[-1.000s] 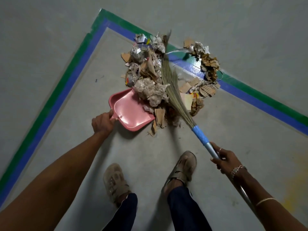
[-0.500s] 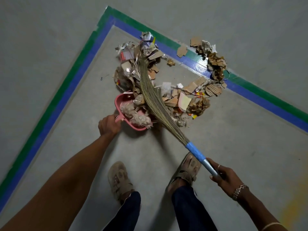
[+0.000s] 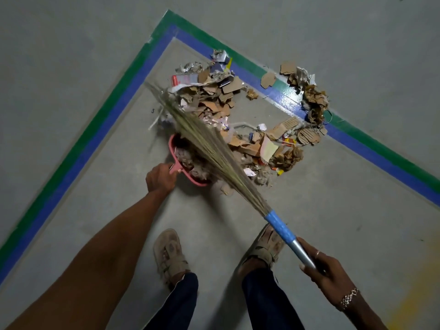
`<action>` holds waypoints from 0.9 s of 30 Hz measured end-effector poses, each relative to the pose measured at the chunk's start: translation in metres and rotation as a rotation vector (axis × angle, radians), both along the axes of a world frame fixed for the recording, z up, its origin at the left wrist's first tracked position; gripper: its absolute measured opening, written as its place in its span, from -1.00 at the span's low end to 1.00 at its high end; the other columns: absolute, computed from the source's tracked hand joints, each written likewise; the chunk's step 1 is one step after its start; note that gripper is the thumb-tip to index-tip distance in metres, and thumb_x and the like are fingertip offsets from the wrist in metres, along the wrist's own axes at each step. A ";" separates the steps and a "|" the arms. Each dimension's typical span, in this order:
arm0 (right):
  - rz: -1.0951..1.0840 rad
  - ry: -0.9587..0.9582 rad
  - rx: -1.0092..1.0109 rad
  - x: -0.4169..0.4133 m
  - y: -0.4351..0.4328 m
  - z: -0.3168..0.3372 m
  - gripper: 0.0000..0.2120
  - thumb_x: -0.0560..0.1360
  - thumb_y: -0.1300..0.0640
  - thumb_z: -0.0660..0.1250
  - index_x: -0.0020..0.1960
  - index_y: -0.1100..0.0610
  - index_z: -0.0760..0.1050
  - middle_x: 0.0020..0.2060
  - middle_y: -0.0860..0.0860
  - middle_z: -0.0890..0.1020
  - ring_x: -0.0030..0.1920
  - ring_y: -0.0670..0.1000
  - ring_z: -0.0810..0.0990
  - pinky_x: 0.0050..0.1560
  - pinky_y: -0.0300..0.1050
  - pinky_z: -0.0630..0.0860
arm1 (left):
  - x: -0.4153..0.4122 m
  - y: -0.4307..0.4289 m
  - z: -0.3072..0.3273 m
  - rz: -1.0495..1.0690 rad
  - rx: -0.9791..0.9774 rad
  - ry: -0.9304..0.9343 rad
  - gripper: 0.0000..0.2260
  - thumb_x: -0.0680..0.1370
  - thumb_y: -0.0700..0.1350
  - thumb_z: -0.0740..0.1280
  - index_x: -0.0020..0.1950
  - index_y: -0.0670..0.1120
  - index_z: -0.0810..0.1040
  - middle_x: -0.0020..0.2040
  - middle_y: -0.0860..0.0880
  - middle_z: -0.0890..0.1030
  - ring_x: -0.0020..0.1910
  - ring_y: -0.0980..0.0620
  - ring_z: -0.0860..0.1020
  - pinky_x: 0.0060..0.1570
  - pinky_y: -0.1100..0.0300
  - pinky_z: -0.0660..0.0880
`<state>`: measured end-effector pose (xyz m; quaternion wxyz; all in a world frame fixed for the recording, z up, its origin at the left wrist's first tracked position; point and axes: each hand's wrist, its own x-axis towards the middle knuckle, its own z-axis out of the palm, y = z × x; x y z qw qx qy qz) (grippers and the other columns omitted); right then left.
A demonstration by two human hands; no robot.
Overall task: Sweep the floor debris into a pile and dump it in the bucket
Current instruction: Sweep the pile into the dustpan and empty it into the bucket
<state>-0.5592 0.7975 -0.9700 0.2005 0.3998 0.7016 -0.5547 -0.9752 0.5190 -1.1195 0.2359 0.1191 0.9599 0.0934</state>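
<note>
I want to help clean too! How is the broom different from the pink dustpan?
The broom is long, with straw bristles and a blue-and-silver handle; the dustpan is short and pink. The right hand holds the broom; the left hand holds the dustpan. Both touch the debris.

1. Setting: an industrial or workshop-type hall, possibly a warehouse; the exact kind cannot be told.
2. Evidence: bare grey concrete floor (image 3: 333, 210), smooth and painted.
3. Evidence: green-and-blue floor marking tape (image 3: 114, 110) forms a cornered zone boundary.
4. Evidence: torn cardboard and paper debris (image 3: 214, 101) lies at the corner.
</note>
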 end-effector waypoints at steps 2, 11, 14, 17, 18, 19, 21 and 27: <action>-0.032 0.024 0.069 0.003 0.004 -0.004 -0.41 0.49 0.39 0.41 0.40 -0.07 0.47 0.22 -0.17 0.64 -0.13 -0.29 0.55 -0.13 -0.47 0.43 | 0.001 0.006 -0.001 -0.037 -0.024 0.009 -0.74 0.58 0.11 0.30 -0.02 -0.06 0.63 -0.08 -0.18 0.66 -0.07 -0.27 0.61 -0.09 -0.03 0.52; 0.076 -0.117 0.324 -0.023 0.064 -0.064 -0.24 0.46 0.24 0.45 0.34 -0.49 0.27 0.21 -0.10 0.63 0.19 -0.07 0.58 0.16 -0.25 0.47 | 0.008 0.013 -0.010 -0.163 -0.191 -0.031 -0.71 0.64 -0.02 0.21 0.25 -0.17 0.50 0.12 -0.27 0.58 0.11 -0.32 0.55 0.10 -0.08 0.43; 0.228 -0.231 0.306 -0.031 0.079 -0.073 -0.22 0.46 0.14 0.44 0.32 -0.59 0.18 0.22 -0.08 0.63 0.20 0.01 0.61 0.15 -0.04 0.55 | 0.003 0.016 -0.008 -0.137 -0.203 -0.029 -0.72 0.64 -0.02 0.21 0.26 -0.13 0.51 0.13 -0.25 0.59 0.12 -0.30 0.56 0.12 -0.07 0.41; 0.258 -0.216 0.250 -0.034 0.075 -0.072 -0.24 0.47 0.21 0.44 0.41 -0.43 0.22 0.22 -0.05 0.63 0.19 0.00 0.60 0.18 -0.05 0.54 | 0.003 0.015 -0.003 -0.133 -0.208 -0.013 -0.73 0.64 -0.01 0.20 0.25 -0.11 0.52 0.12 -0.25 0.60 0.12 -0.31 0.56 0.13 -0.07 0.39; 0.252 -0.204 0.218 -0.033 0.070 -0.071 -0.25 0.47 0.23 0.44 0.44 -0.35 0.24 0.25 -0.04 0.62 0.22 -0.01 0.59 0.22 -0.05 0.52 | 0.004 0.013 -0.002 -0.143 -0.202 -0.004 -0.71 0.63 -0.01 0.18 0.24 -0.12 0.52 0.11 -0.26 0.60 0.11 -0.31 0.56 0.12 -0.07 0.39; 0.247 -0.194 0.194 -0.030 0.066 -0.069 -0.25 0.47 0.25 0.44 0.46 -0.31 0.25 0.27 -0.04 0.60 0.25 -0.01 0.57 0.25 -0.05 0.50 | 0.005 0.012 -0.001 -0.153 -0.190 0.003 -0.69 0.63 0.01 0.15 0.22 -0.14 0.53 0.09 -0.27 0.60 0.09 -0.31 0.56 0.11 -0.08 0.39; 0.253 -0.177 0.169 -0.021 0.058 -0.063 -0.24 0.46 0.26 0.44 0.45 -0.32 0.24 0.29 -0.08 0.59 0.27 -0.02 0.56 0.28 -0.02 0.50 | 0.007 0.011 0.003 -0.149 -0.140 0.010 -0.65 0.62 0.04 0.13 0.19 -0.16 0.55 0.07 -0.29 0.60 0.08 -0.33 0.56 0.10 -0.09 0.40; 0.316 -0.187 0.225 0.015 0.045 -0.043 -0.19 0.47 0.13 0.42 0.35 -0.60 0.11 0.11 -0.04 0.66 0.08 0.02 0.63 0.10 0.08 0.57 | 0.001 0.003 0.012 -0.155 -0.122 -0.014 -0.65 0.59 0.10 0.15 0.14 -0.04 0.61 0.04 -0.25 0.65 0.06 -0.33 0.58 0.08 -0.08 0.43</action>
